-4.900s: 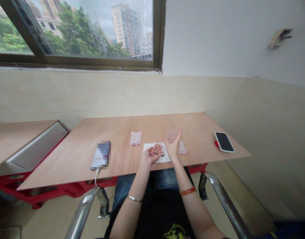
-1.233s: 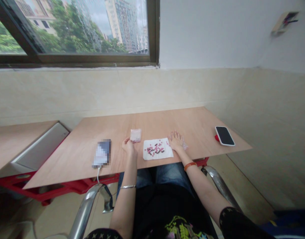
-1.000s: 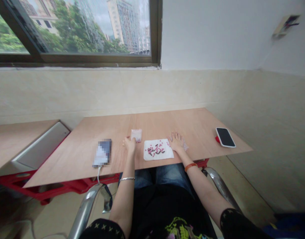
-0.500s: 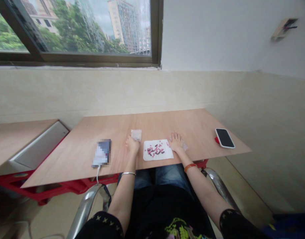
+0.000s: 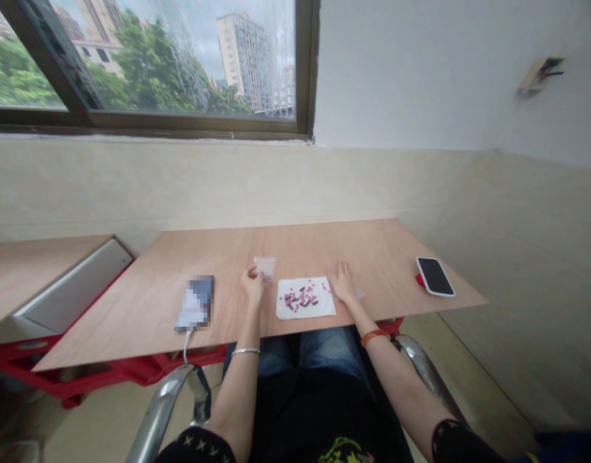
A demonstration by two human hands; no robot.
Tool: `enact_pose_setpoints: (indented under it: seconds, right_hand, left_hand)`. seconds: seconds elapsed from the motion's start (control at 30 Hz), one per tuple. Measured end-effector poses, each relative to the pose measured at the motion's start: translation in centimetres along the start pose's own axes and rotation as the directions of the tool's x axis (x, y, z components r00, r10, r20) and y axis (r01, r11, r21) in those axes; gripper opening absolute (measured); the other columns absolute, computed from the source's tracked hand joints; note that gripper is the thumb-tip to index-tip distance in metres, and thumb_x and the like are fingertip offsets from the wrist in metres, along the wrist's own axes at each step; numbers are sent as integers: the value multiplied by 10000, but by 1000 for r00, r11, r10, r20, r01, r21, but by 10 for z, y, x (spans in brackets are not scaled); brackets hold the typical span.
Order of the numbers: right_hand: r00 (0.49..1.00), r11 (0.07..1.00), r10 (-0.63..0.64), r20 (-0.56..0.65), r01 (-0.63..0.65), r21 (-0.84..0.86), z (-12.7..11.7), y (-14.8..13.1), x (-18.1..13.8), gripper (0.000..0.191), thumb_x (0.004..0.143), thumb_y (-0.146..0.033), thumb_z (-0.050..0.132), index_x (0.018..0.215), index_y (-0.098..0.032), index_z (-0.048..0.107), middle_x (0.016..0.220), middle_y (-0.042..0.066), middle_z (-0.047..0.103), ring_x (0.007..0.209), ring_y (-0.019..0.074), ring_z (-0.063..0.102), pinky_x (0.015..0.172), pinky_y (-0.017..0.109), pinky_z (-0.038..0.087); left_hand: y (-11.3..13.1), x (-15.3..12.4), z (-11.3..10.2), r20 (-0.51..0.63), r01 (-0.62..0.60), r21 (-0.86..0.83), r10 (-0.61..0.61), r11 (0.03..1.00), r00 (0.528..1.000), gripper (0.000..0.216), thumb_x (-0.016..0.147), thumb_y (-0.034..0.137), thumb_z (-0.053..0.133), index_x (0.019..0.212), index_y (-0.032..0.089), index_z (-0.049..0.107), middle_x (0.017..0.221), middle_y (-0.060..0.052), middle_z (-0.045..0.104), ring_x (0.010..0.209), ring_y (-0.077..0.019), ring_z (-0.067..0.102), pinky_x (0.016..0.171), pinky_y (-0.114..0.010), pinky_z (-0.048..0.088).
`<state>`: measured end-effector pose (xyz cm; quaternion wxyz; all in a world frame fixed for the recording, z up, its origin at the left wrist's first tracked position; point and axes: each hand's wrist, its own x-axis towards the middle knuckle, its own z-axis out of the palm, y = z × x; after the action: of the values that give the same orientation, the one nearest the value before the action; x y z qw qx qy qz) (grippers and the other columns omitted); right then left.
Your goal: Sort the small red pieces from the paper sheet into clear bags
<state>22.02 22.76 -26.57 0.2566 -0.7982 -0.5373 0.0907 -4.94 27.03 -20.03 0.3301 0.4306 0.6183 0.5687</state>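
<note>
On the table, a white sheet (image 5: 285,311) carries scattered small pink pieces (image 5: 302,297) and several short dark pieces (image 5: 314,299). Left of the sheet's upper corner lies a small clear plastic bag (image 5: 265,266). My left hand (image 5: 252,284) is at that bag's left edge, its fingers curled and its thumb against the lower corner; it appears to pinch the edge. To the right of the sheet, my right hand (image 5: 342,281) lies flat with fingers stretched out. Beneath it, a second clear plastic bag (image 5: 359,289) is partly covered.
A phone-like device (image 5: 197,303), blurred out, lies at the left with a white cable (image 5: 186,347) over the front edge. A white-edged phone (image 5: 436,277) rests on something red at the right. Metal chair arms (image 5: 163,408) flank my body below the table (image 5: 314,247).
My left hand has shifted slightly left off the bag, and its thumb and fingers now show more. My right hand stays flat. The view has tipped up slightly.
</note>
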Motion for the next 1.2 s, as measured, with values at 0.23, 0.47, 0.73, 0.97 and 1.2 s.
enact_pose_setpoints:
  seconds: [0.23, 0.47, 0.73, 0.97, 1.2]
  right_hand:
    - [997, 732, -62, -37, 71, 677, -25, -42, -15, 466, 900, -364, 460, 1261, -89, 567, 1374, 185, 501, 1305, 261, 439, 1114, 424, 292]
    - [814, 404, -455, 363, -175, 898, -67, -90, -53, 388, 839, -488, 590, 988, -136, 659, 875, 115, 707, 657, 175, 667, 510, 235, 484]
    - [748, 322, -486, 452, -328, 888, -86, -95, -72, 450, 771, -571, 641, 844, -127, 617, 657, 16, 609, 466, 101, 562, 338, 167, 323]
    - [723, 401, -519, 457, -267, 876, -101, -98, -78, 403, 738, -515, 698, 794, -127, 603, 570, 4, 597, 457, 107, 565, 373, 169, 352]
    - [814, 318, -449, 368, -240, 917, -97, -99, -77, 326, 724, -438, 726, 738, -129, 625, 541, -8, 588, 410, 66, 492, 366, 154, 313]
  left_hand:
    - [20, -16, -17, 272, -52, -206, 108, 977, 956, 285, 764, 376, 628, 817, 100, 676, 750, -58, 657, 677, -144, 597, 627, -243, 473]
    - [54, -39, -35, 683, 95, -291, 137, 952, 718, 307, 724, 405, 715, 678, 115, 627, 590, 10, 544, 521, -86, 494, 480, -196, 407]
    - [62, -51, -36, 762, -16, -139, 118, 990, 637, 307, 719, 407, 724, 724, 111, 641, 596, 10, 558, 507, -81, 496, 458, -187, 382]
    - [66, -52, -35, 744, -22, -133, 114, 991, 659, 315, 721, 425, 717, 706, 125, 625, 587, 18, 526, 505, -86, 468, 444, -196, 360]
    - [75, -57, -32, 535, -123, -218, 224, 968, 815, 316, 648, 365, 789, 837, 143, 665, 803, -26, 648, 753, -132, 581, 717, -243, 436]
